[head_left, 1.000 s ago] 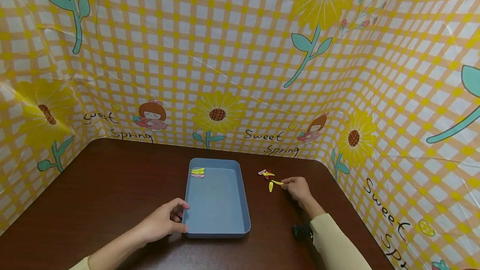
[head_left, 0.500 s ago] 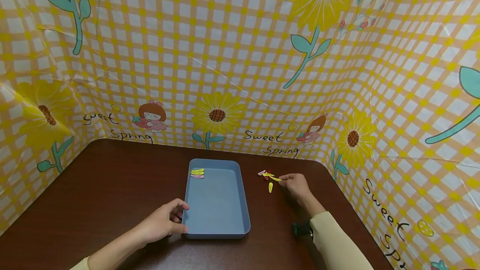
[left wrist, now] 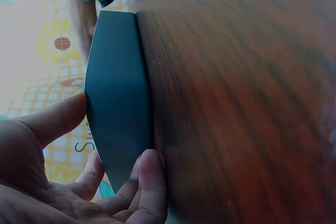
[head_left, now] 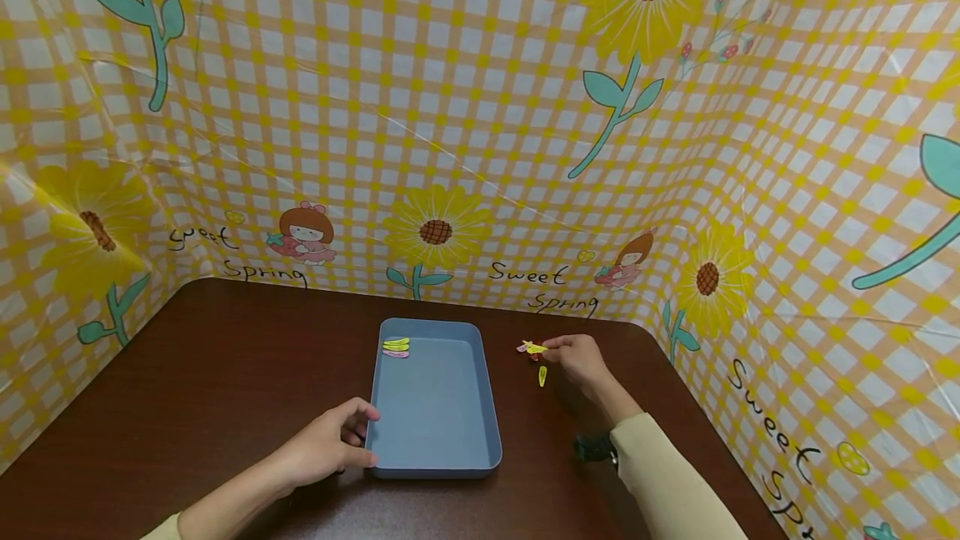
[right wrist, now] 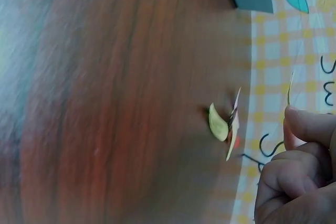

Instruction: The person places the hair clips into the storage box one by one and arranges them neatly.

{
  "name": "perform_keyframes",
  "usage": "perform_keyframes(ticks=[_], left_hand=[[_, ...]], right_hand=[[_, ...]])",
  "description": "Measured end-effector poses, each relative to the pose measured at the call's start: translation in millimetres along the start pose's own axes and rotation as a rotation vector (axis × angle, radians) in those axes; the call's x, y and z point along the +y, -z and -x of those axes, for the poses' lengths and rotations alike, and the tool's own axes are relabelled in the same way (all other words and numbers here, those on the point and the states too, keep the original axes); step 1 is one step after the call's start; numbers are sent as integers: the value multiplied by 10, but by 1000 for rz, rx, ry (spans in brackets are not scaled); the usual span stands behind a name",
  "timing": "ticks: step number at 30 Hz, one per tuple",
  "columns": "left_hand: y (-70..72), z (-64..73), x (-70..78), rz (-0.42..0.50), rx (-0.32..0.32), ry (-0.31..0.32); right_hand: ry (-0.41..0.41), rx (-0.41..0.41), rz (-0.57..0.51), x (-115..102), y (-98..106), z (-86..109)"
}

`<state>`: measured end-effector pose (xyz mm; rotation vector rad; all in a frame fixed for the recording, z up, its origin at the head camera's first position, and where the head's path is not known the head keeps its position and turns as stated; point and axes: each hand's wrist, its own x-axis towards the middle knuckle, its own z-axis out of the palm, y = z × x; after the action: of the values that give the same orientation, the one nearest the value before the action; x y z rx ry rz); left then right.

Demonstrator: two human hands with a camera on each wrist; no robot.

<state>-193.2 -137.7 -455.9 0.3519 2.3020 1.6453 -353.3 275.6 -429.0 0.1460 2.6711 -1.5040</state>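
Note:
My left hand [head_left: 330, 440] grips the blue-grey tray [head_left: 431, 415] at its near left corner; the left wrist view shows thumb and fingertips against the tray's outer wall [left wrist: 118, 87]. Two yellow hair clips [head_left: 396, 344] and a pink hair clip [head_left: 395, 354] lie side by side in the tray's far left corner. Right of the tray, my right hand [head_left: 581, 361] pinches a yellow hair clip [right wrist: 290, 90] by one end, raised over a small pile of pink, yellow and red clips [head_left: 523, 347]. Another yellow clip [head_left: 542, 376] lies just nearer than the pile.
All this stands on a dark brown wooden table [head_left: 247, 365]. A checked cloth [head_left: 465, 140] with sunflowers rises behind the table and along both sides. A dark green device [head_left: 592, 447] sits at my right wrist.
My right hand has moved left and slightly away from me, carrying the yellow clip from beside the pile to over it. My left hand and the tray have stayed put.

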Motion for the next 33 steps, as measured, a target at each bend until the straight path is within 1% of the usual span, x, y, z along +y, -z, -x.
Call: perform_keyframes(ticks=[3, 10, 17, 26, 33], left_hand=[[4, -3, -5, 0, -2, -5], [4, 4, -3, -4, -1, -8], [6, -14, -33, -6, -3, -17], [6, -21, -45, -6, 0, -20], [9, -23, -49, -4, -3, -16]], right_hand=[[11, -10, -3, -46, -37, -9], [66, -28, -12, -181, -150, -20], [77, -57, -24, -342, -256, 14], [98, -95, -24, -445, -405, -9], [95, -126, -41, -563, -525, 21]])
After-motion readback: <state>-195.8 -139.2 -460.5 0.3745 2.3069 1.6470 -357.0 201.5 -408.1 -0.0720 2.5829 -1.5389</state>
